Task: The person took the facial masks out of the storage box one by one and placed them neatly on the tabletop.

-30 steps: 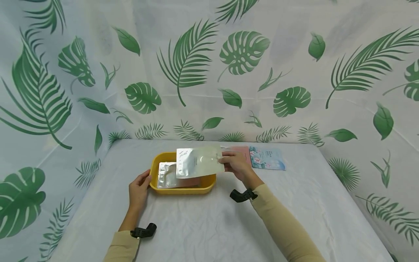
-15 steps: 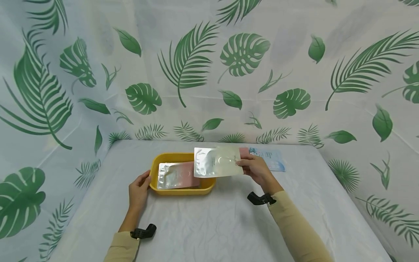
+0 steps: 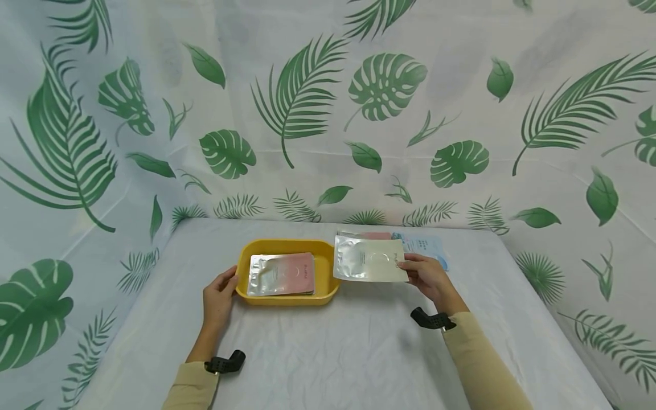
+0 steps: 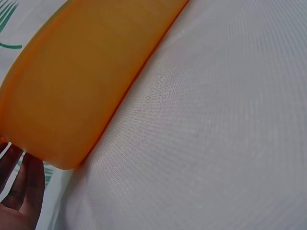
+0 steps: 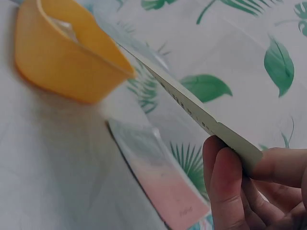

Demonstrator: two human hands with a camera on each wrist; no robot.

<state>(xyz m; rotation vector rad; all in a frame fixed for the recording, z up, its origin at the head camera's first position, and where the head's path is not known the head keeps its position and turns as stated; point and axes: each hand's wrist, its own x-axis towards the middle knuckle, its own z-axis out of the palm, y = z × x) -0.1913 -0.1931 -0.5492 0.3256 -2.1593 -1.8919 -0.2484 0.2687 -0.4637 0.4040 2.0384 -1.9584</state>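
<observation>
One cream packet (image 3: 370, 259) is right of centre, pinched in right hand (image 3: 429, 278); left hand (image 3: 217, 300), lower left, straight-fingered, touches yellow tray (image 3: 287, 301).

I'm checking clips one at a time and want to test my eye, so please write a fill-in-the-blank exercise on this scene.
1. The right hand grips the silver-and-cream packet between its fingers and its ____.
2. In the head view, the left hand touches the yellow tray at its ____ end.
3. The top packet in the tray is silver and ____.
4. The packet farthest right is mostly pale ____.

Missing words: thumb; left; pink; blue.
</observation>
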